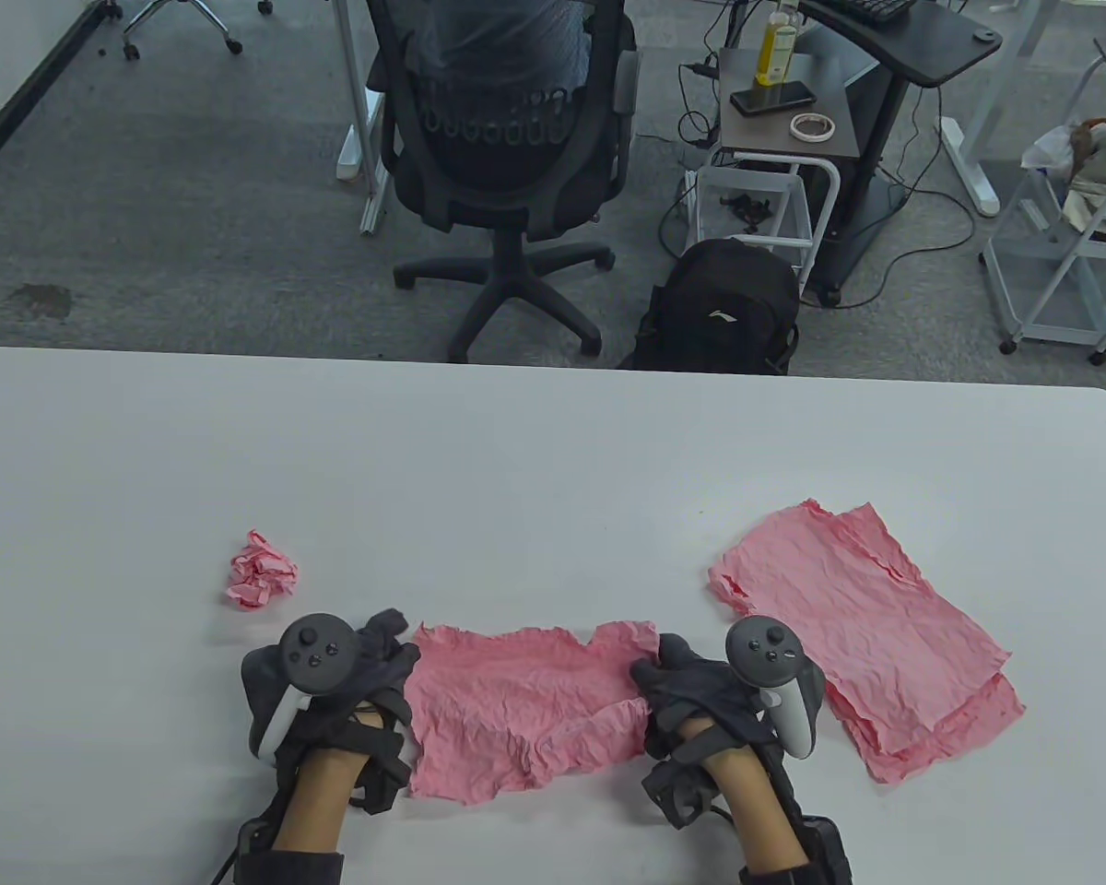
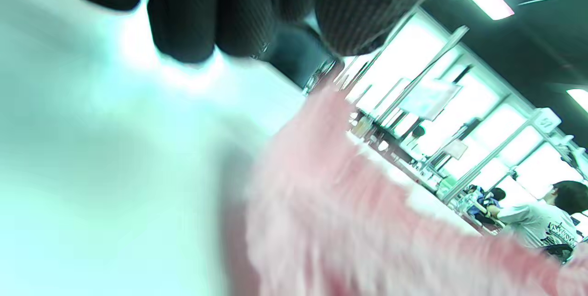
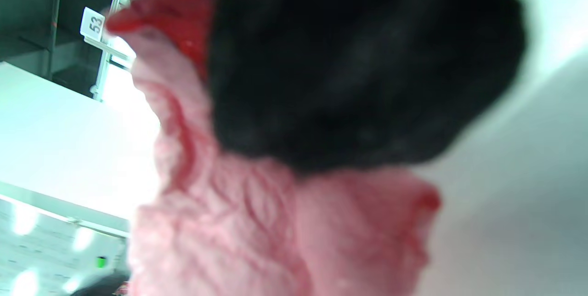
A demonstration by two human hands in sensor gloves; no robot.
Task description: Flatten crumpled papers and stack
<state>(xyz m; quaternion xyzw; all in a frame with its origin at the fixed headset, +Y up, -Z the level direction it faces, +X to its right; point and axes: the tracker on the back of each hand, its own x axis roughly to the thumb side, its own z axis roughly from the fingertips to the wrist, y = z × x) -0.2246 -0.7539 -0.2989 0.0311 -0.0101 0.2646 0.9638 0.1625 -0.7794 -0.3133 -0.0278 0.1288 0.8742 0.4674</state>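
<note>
A wrinkled pink sheet (image 1: 525,710) lies partly flattened on the white table (image 1: 553,442), near the front edge between my hands. My left hand (image 1: 396,650) has its fingers curled on the sheet's left edge. The left wrist view shows those fingers (image 2: 239,11) meeting the blurred sheet (image 2: 358,222). My right hand (image 1: 664,668) grips the sheet's raised, puckered right edge. In the right wrist view its fingers (image 3: 358,66) press over the paper (image 3: 220,222). A stack of flattened pink sheets (image 1: 866,636) lies to the right. A crumpled pink ball (image 1: 260,572) sits to the left.
Beyond the table's far edge stand a black office chair (image 1: 502,120), a black backpack (image 1: 723,309) and a small side table (image 1: 783,101) with a bottle on it.
</note>
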